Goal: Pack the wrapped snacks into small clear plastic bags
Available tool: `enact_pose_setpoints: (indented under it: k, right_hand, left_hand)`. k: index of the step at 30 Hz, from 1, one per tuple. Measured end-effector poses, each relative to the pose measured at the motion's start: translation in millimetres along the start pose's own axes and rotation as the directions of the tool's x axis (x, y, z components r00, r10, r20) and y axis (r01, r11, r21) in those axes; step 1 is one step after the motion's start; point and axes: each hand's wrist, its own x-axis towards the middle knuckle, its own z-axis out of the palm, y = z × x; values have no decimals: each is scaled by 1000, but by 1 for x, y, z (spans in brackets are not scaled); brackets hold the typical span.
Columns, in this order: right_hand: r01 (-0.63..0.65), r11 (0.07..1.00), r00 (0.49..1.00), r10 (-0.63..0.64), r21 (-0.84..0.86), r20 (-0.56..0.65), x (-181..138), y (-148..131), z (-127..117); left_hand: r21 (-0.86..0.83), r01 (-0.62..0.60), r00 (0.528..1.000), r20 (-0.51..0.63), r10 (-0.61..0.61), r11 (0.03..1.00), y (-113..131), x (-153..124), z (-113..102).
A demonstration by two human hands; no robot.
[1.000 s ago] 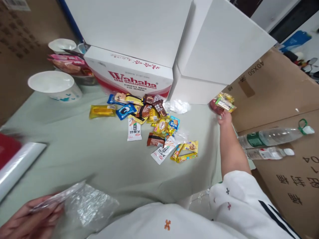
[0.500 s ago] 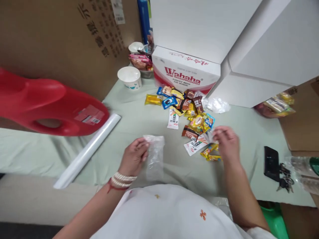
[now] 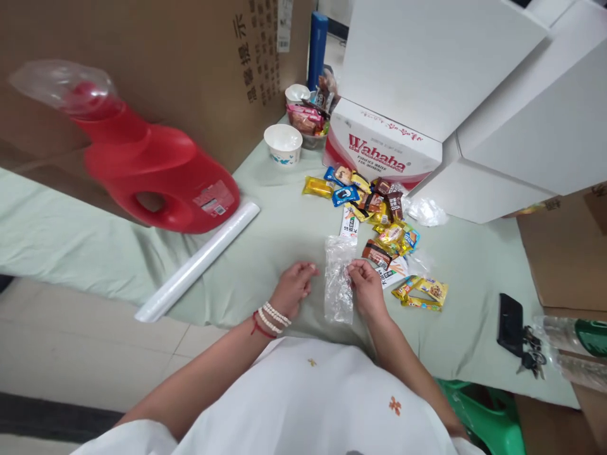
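Note:
A clear plastic bag (image 3: 338, 291) hangs upright over the table in front of me. My right hand (image 3: 368, 292) pinches its right edge between thumb and fingers. Just left of the bag is my left hand (image 3: 294, 287), its fingers curled together and a small gap from the plastic; I see nothing in them. Behind the bag lies a heap of wrapped snacks, among them a white packet (image 3: 349, 222), a brown packet (image 3: 377, 253) and a yellow cookie packet (image 3: 432, 289). Another clear bag (image 3: 420, 262) rests beside the heap, right of my right hand.
A red jug (image 3: 175, 170) and a white roll (image 3: 199, 262) stand at left. Paper bowls (image 3: 283, 155) and a Wahaba-like lettered carton (image 3: 384, 148) are behind. Crumpled plastic (image 3: 427, 212) lies by the white box. A black wallet-like case (image 3: 511, 325) with keys (image 3: 533, 360) sits right.
The plastic bag has gone from my left hand to my right. My right hand has come left from the snack heap, leaving a clear bag there. The view has shifted.

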Motion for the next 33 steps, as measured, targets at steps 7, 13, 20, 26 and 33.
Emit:
enact_pose_setpoints:
  k: [7,13,20,26,33]
  right_hand:
    - [-101,995,993,101,11,61,1,1,4]
    - [186,928,982,-190,-322,21,-11,-15,-3]
    - [57,986,975,-21,-158,219,-14,-17,-2]
    - [-119,989,993,117,93,32,-8,-16,-38]
    - [-113,982,993,108,148,40,-22,-11,-48]
  left_hand:
    - [-24,85,960,271,-75,996,-4,-6,4]
    - [71,-9,953,302,-13,997,0,-2,8]
    - [172,-85,966,257,39,982,-5,0,13]
    - [43,5,990,137,-11,999,-9,9,-13]
    - [141,-203,941,303,153,969,-10,4,-7]
